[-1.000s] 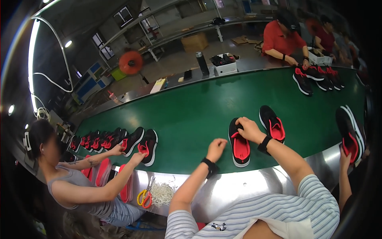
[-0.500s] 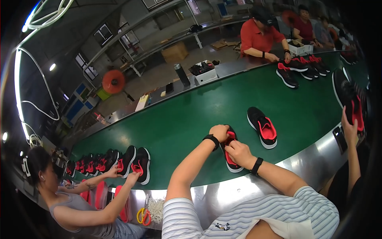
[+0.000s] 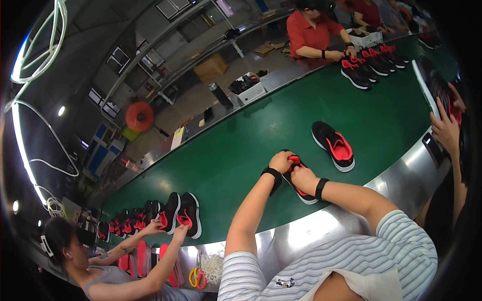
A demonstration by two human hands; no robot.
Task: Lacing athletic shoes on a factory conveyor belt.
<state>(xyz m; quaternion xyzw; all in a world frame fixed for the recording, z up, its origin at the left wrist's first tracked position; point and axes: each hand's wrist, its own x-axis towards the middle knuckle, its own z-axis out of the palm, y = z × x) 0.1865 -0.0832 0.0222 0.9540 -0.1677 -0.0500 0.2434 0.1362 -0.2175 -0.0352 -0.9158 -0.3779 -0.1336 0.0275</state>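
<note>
A black sneaker (image 3: 307, 200) with red lining and a white sole lies on the green belt in front of me, toe pointing away. My left hand (image 3: 281, 161) is closed on its upper near the tongue, fingers curled over the red lining. At the shoe's opening, my right hand (image 3: 304, 179) is closed against the lining, its fingertips hidden. Both hands cover most of the upper. Just right of them stands a matching sneaker (image 3: 332, 146), untouched, its red inside facing up.
The green belt (image 3: 241, 150) has a metal edge (image 3: 296, 236) on my side. At left, a co-worker handles sneakers (image 3: 189, 215) beside scissors (image 3: 198, 277) and white laces (image 3: 213, 268). Across, a person in red works on sneakers (image 3: 355, 75). At right, another person's hands hold a sneaker (image 3: 433, 88).
My view has tilted slightly. My right hand has pressed further into the shoe opening, while my left stays on the upper. The co-worker at right has turned the held sneaker.
</note>
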